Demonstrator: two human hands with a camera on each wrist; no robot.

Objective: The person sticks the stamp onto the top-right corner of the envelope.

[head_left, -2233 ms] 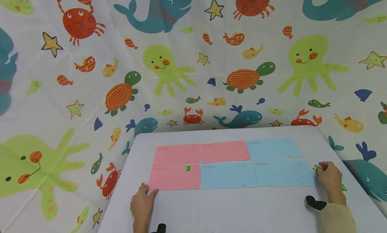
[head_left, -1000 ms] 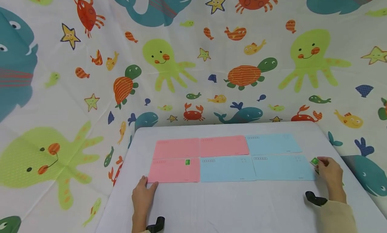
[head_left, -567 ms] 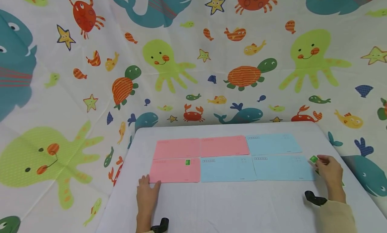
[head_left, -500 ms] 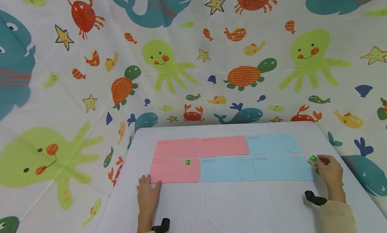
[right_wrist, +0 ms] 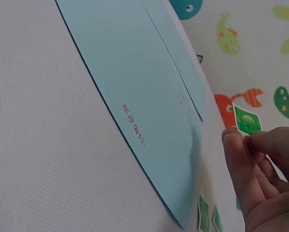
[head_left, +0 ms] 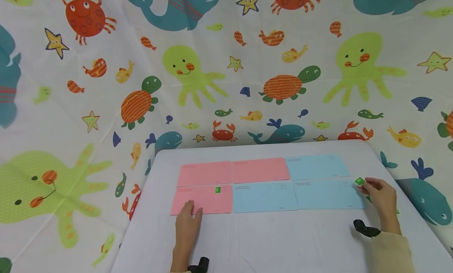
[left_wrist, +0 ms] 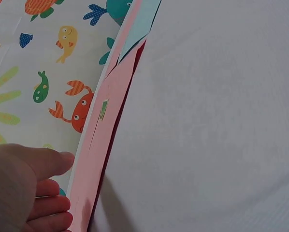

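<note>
My right hand (head_left: pixel 383 198) pinches a small green postage stamp (right_wrist: pixel 248 121) between thumb and forefinger, beside the right end of the front right blue envelope (head_left: pixel 327 196). In the right wrist view, loose stamps (right_wrist: pixel 203 212) lie on the table below that hand. My left hand (head_left: pixel 188 222) reaches over the near edge of the front pink envelope (head_left: pixel 205 202), its fingers relaxed and holding nothing. That pink envelope bears a green stamp (head_left: pixel 218 190) at its upper right. In the left wrist view, the left thumb and fingers hover close over the envelope's left part.
Two more pink envelopes (head_left: pixel 204 174) and a blue envelope (head_left: pixel 317 166) form the back row. Another blue envelope (head_left: pixel 264 198) lies in the middle of the front row. The white table (head_left: pixel 269 245) ends at a curtain (head_left: pixel 247 76) printed with sea animals.
My left hand has moved right and forward, from the pink envelope's left corner to over its near part. The right hand has lifted the stamp from the table side and shifted slightly left.
</note>
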